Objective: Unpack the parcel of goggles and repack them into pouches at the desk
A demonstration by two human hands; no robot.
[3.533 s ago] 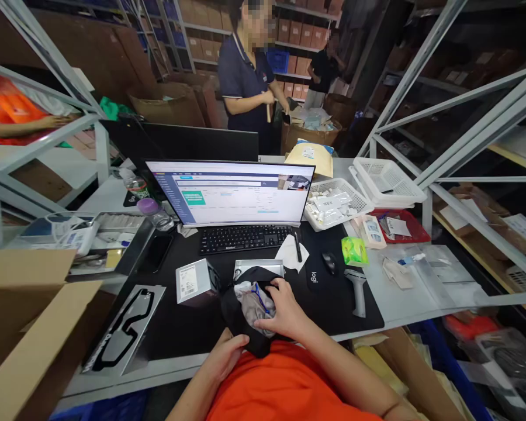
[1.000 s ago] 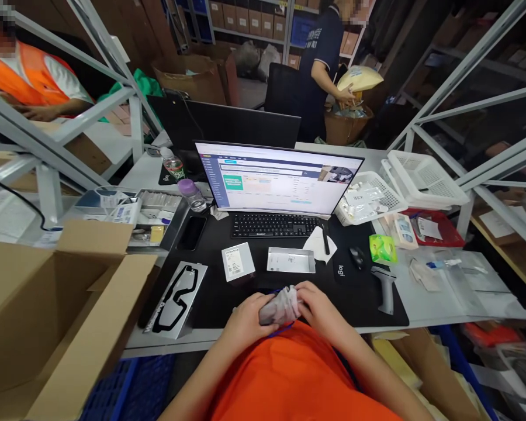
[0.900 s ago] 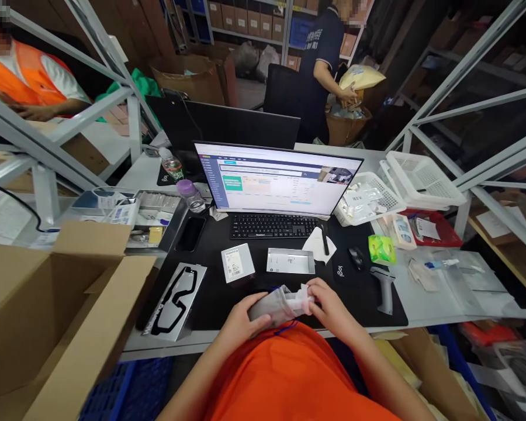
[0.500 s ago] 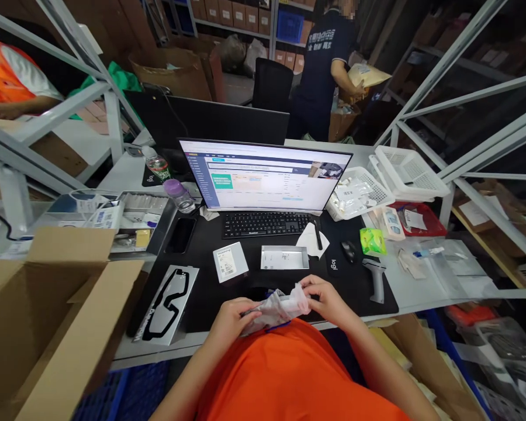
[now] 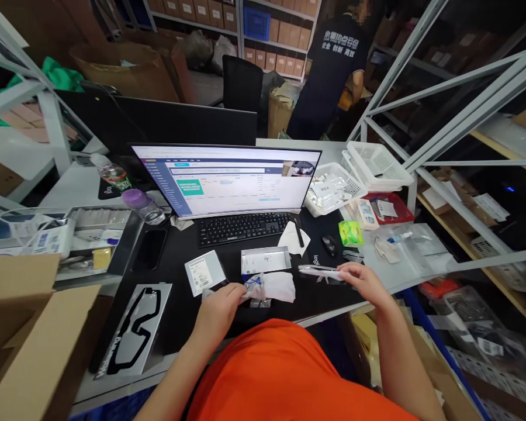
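My left hand [image 5: 221, 305] is closed on the end of a crumpled, translucent white pouch [image 5: 279, 286], which stretches to the right just above the black desk mat. A blue strip shows at its near end; its contents cannot be made out. My right hand [image 5: 364, 282] pinches a thin, flat item in clear plastic wrapping [image 5: 319, 271], pointing left over the mat. Behind the pouch lies an open white box tray [image 5: 266, 259]. To the left are a small white box with a label [image 5: 205, 272] and a larger grey box with a black goggle-like outline [image 5: 137, 327].
A monitor [image 5: 228, 181] and keyboard [image 5: 245, 229] stand behind. An open carton [image 5: 65, 345] is at the left. White baskets [image 5: 333, 187], a mouse [image 5: 329, 245] and a green packet [image 5: 350, 233] sit to the right. A co-worker [image 5: 328, 76] stands beyond the desk.
My hands have moved apart. The right hand has left the white pouch and moved right with a thin plastic-wrapped item; the left still holds the pouch. The view has shifted right.
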